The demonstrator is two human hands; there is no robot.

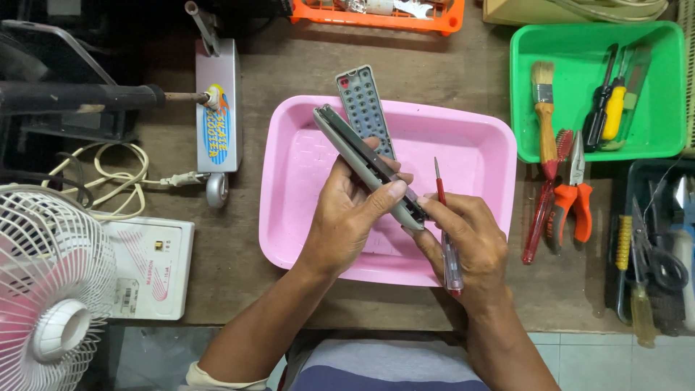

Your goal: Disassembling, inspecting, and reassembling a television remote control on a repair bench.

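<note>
The remote casing (365, 165) is grey with a dark inner edge, and the keypad sheet (365, 108) at 12 o'clock of it is grey-blue with one red button among rows of pale ones. The tray (289, 188) beneath is plain pink. The screwdriver (447, 239) has a red shaft and a clear handle. At 2 o'clock sits a bright green bin (666, 87); the paintbrush (544, 116) has a tan wooden handle. The pliers (575, 195) have orange grips. The table (289, 72) is brown. The fan (51, 289) at 8 o'clock is white with pink blades.
</note>
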